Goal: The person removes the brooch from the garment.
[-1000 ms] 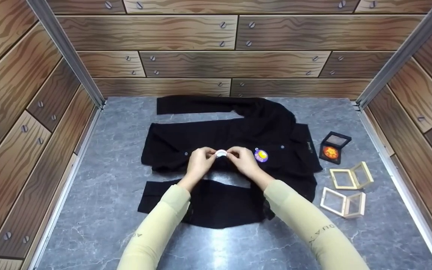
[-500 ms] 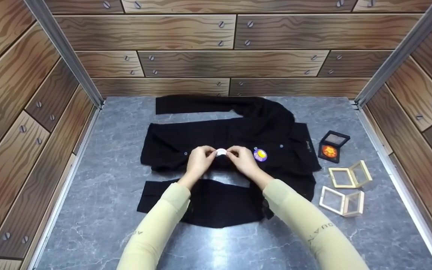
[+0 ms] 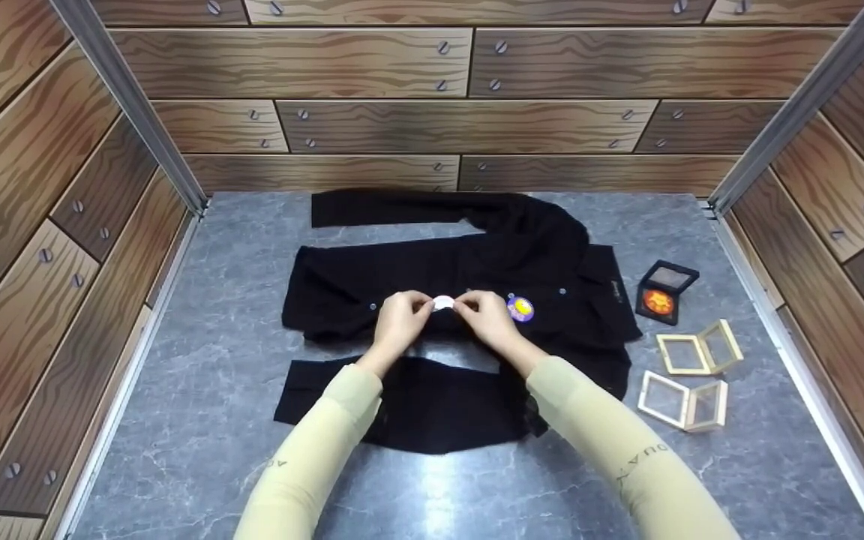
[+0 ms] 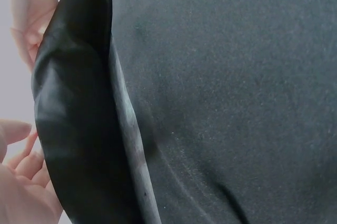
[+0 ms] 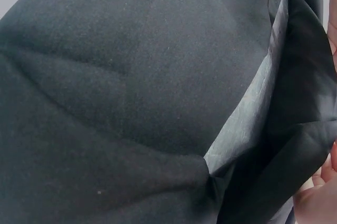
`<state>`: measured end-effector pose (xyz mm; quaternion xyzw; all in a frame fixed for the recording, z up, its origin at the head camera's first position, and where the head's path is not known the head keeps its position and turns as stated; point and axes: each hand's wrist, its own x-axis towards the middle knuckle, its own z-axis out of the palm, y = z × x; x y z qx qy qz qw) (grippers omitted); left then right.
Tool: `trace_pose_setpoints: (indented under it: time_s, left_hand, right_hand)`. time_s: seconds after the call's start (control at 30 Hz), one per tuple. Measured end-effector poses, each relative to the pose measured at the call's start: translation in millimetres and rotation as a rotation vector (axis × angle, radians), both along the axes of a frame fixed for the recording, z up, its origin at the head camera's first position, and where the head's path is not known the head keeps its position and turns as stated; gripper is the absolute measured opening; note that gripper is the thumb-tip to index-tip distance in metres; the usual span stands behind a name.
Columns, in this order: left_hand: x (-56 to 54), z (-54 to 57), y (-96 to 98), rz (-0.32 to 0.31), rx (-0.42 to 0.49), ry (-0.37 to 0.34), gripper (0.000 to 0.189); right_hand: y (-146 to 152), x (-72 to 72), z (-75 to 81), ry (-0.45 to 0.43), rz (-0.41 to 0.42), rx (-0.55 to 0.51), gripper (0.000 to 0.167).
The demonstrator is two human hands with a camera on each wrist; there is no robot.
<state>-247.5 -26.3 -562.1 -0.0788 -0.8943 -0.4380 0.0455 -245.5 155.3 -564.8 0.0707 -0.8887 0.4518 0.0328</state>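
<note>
A black long-sleeved button shirt (image 3: 402, 270) lies spread on its side, collar to the right. Over its front, my left hand (image 3: 400, 319) and right hand (image 3: 488, 315) pinch a small white round badge (image 3: 443, 303) between thumbs and fingertips, one at each side. The badge is tilted, so its face is hard to make out. Just right of my right hand, a purple and yellow round badge (image 3: 520, 309) lies on the shirt. Dark cloth (image 4: 221, 76) fills most of the left wrist view, with fingers (image 4: 34, 168) at its left edge; black cloth (image 5: 131, 76) also dominates the right wrist view.
On the right of the grey marbled surface (image 3: 222, 300) stand a black opened case (image 3: 676, 279) with an orange piece inside, and two pale opened frames (image 3: 683, 356), one nearer me. Wood-patterned walls (image 3: 372, 64) enclose the back and sides.
The white badge has tilted in my fingertips, from a grey middle with a white rim to plain white. Both hands stay in nearly the same place.
</note>
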Motion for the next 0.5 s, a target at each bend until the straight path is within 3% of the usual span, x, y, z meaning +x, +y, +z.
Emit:
trace_pose_setpoints:
  time_s: [0.5]
  left_hand:
    - [0.8, 0.7, -0.7, 0.003, -0.015, -0.029, 0.012]
  right_hand:
    - [-1.5, -0.6, 2.1, -0.004, -0.006, -0.028, 0.012]
